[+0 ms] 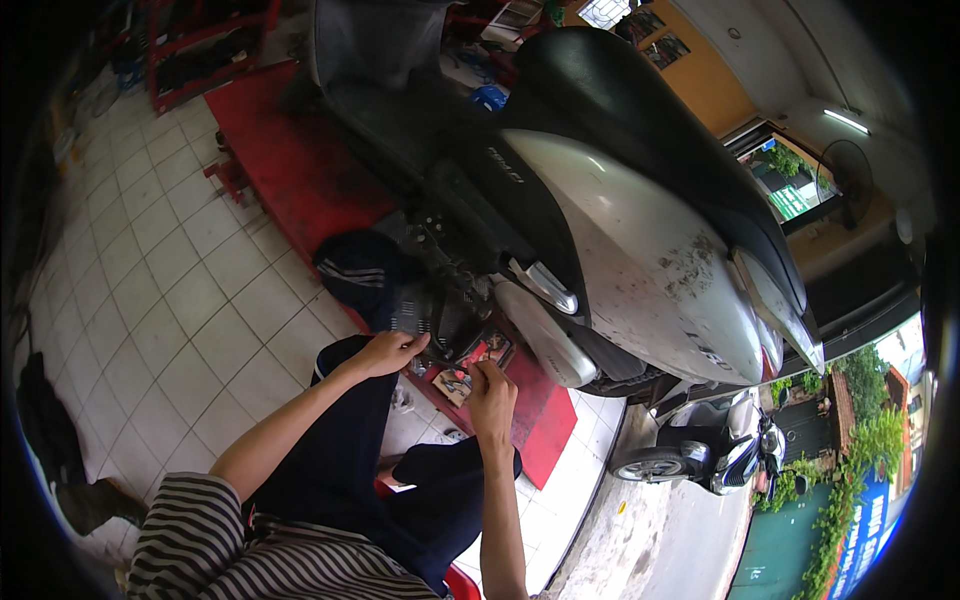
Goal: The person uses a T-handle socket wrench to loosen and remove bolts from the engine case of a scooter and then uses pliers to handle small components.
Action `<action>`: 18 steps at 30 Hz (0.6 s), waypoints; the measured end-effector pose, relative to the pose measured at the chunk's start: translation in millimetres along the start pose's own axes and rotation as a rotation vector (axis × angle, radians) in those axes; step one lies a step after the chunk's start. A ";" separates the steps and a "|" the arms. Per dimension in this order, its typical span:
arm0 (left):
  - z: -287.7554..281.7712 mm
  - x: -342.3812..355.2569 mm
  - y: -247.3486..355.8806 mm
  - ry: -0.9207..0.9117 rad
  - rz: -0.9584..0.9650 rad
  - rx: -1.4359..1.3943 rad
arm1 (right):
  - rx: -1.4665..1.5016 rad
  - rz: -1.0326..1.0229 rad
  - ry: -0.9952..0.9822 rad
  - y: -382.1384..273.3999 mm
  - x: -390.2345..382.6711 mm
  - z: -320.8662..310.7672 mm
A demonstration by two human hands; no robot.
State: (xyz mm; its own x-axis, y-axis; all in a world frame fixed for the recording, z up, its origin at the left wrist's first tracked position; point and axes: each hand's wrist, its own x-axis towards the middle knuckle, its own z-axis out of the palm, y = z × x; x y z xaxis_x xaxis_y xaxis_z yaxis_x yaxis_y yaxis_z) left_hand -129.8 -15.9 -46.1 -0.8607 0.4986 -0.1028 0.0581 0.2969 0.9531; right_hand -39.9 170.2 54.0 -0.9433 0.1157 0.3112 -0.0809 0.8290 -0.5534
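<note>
My left hand (398, 350) is closed at the fingertips around a small dark item I cannot make out, just above my knee. My right hand (492, 398) is curled closed, its held item too small and hidden to name, beside small boxes and parts (458, 385) on the red lift platform (265, 140). Both hands are low beside the silver-and-black scooter (650, 280), near its lower side cover (545, 335). A dark bundle with white stripes (360, 275) lies on the platform left of the scooter's lower parts.
Red tool racks (205, 55) stand at the upper left on white floor tiles (170, 270). Another scooter (725, 450) is parked outside on the pavement at the right. A fan (845, 185) is by the window. Dark items (55, 430) are at the far left.
</note>
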 end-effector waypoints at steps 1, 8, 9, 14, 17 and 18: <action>-1.9 1.9 -2.7 -0.016 -0.035 0.052 | 0.013 0.008 -0.014 -3.6 -3.0 -4.2; 5.9 4.5 6.1 -0.321 -0.139 -0.472 | -0.005 -0.210 -0.074 -16.2 -40.6 -24.6; 13.4 4.4 11.8 -0.358 -0.136 -0.526 | -0.018 -0.213 -0.083 -17.7 -46.3 -26.5; 54.2 19.8 -1.7 -0.318 -0.068 -0.776 | -0.113 -0.204 -0.134 -4.8 -58.2 -13.8; 64.4 36.3 -2.3 -0.290 -0.180 -0.982 | -0.204 -0.215 -0.140 -1.2 -59.8 -15.9; 71.5 45.9 -6.5 -0.251 -0.227 -1.054 | -0.183 -0.227 -0.119 2.2 -60.8 -13.7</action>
State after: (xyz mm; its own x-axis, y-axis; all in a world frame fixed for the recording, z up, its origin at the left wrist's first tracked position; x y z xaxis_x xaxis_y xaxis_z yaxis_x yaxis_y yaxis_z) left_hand -133.6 63.2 -77.4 -0.6629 0.7067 -0.2473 -0.6507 -0.3804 0.6572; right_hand 21.7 172.4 44.5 -0.9398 -0.1393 0.3121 -0.2444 0.9122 -0.3289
